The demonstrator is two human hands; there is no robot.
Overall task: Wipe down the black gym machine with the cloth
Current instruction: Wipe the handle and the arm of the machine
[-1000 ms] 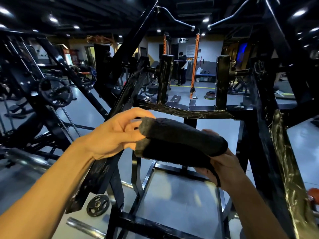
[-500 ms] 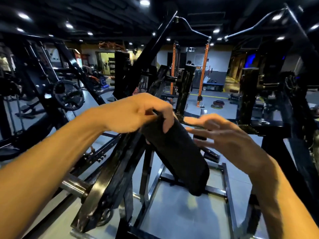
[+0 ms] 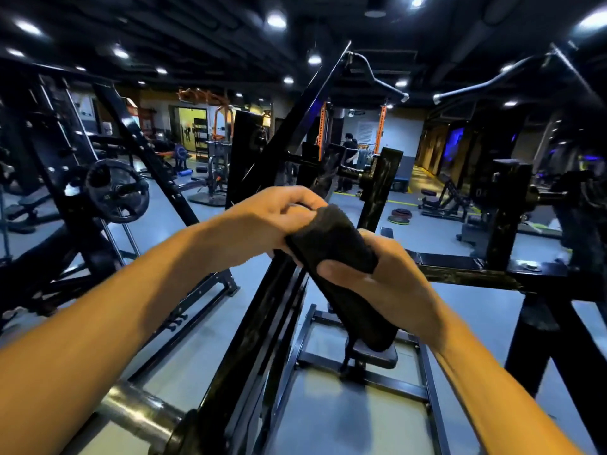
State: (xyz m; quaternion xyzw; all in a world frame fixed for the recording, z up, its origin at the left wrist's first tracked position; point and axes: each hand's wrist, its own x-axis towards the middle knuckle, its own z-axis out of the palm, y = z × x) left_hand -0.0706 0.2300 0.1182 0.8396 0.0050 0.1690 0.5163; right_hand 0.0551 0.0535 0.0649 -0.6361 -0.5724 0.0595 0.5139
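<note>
Both hands on the folded black cloth (image 3: 331, 254), held in the air above the black gym machine (image 3: 262, 323) and apart from it. Left hand (image 3: 279, 221) pinching the top end; right hand (image 3: 377, 277) wrapped round the middle, thumb across. Apparently refolding. Best squared into a firm pad, then pressed flat along the slanted arm.

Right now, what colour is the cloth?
Black, a folded cloth held in both hands, clearest in the head view.
</note>
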